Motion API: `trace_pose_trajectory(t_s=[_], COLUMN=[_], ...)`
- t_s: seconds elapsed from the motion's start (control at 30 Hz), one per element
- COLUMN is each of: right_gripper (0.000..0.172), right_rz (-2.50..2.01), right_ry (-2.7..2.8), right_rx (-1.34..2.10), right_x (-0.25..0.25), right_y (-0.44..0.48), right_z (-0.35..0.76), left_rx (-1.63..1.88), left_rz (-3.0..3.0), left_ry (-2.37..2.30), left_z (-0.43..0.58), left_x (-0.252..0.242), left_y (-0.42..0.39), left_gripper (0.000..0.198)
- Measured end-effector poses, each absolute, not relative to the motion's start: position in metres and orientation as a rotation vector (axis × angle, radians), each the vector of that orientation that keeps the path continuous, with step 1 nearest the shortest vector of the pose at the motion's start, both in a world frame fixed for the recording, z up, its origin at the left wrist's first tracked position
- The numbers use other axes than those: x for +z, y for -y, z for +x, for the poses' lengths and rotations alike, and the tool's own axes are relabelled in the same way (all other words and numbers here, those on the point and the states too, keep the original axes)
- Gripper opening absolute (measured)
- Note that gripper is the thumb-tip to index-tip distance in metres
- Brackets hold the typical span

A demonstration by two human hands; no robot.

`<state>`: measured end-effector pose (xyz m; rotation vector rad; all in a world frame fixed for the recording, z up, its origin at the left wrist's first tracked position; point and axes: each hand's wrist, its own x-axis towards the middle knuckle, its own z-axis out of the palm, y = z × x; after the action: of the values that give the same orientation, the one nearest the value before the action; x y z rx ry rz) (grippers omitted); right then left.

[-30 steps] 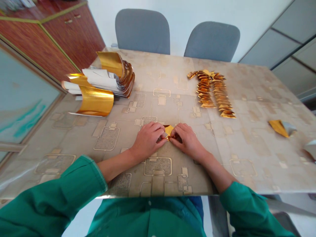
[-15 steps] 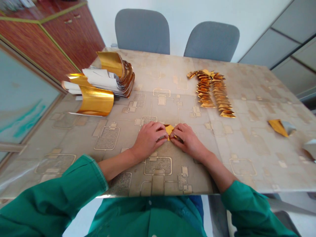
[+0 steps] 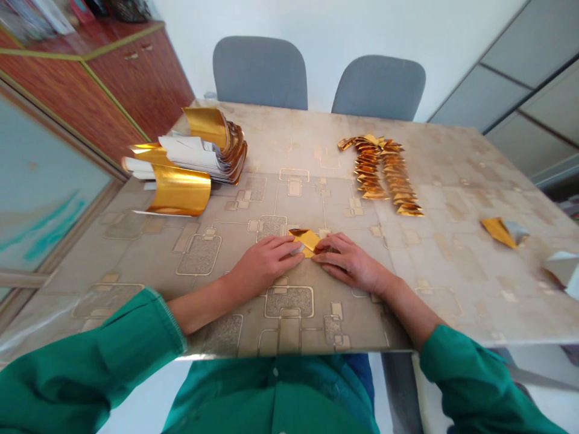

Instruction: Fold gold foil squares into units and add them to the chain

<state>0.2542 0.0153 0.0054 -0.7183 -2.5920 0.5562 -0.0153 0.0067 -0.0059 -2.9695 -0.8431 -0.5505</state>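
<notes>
A small folded piece of gold paper (image 3: pixel 308 239) lies on the patterned tabletop (image 3: pixel 289 199) in front of me. My left hand (image 3: pixel 269 262) has its closed fingertips on the paper's left side, where a bit of pale underside shows. At the right edge, my right hand (image 3: pixel 350 260) pinches the paper between thumb and fingers. Farther back on the right sit two rows of folded gold pieces (image 3: pixel 371 169). A stack of gold and white sheets (image 3: pixel 203 154) stands at the back left, with a curled gold sheet (image 3: pixel 181 190) before it.
Near the right edge lie a loose gold piece (image 3: pixel 499 231) and a white paper item (image 3: pixel 563 270). Two grey chairs (image 3: pixel 260 72) stand beyond the table's far edge. A reddish wooden cabinet (image 3: pixel 140 84) is at the back left.
The fingers of my left hand have flattened and shifted lower, so more of the gold paper shows. My right hand has moved slightly to the right. The view has tilted up a little.
</notes>
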Motion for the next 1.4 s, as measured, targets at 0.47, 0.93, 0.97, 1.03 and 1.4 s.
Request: trace_pose_trajectory(t_s=[0.47, 0.93, 0.97, 1.03, 1.4], right_gripper=[0.014, 0.02, 0.02, 0.02, 0.024], right_rz=[-0.893, -0.875, -0.868, -0.857, -0.776], right_ry=[2.529, 2.533, 2.539, 2.541, 2.723], right_rx=[0.443, 0.29, 0.262, 0.2, 0.074], right_x=[0.004, 0.004, 0.005, 0.006, 0.012], right_y=[-0.013, -0.018, -0.018, -0.017, -0.008], right_z=[0.24, 0.244, 0.243, 0.242, 0.236], left_rx=[-0.412, -0.953, -1.014, -1.097, -0.648], left_rz=[-2.844, -2.919, -2.936, -2.963, -2.915], left_ry=[0.751, 0.851, 0.866, 0.892, 0.759], left_z=[0.011, -0.007, -0.008, -0.009, -0.017], left_x=[0.009, -0.001, 0.0, 0.0, -0.001], left_y=[-0.023, -0.03, -0.03, -0.03, -0.006], left_gripper=[0.016, 0.017, 0.015, 0.015, 0.021])
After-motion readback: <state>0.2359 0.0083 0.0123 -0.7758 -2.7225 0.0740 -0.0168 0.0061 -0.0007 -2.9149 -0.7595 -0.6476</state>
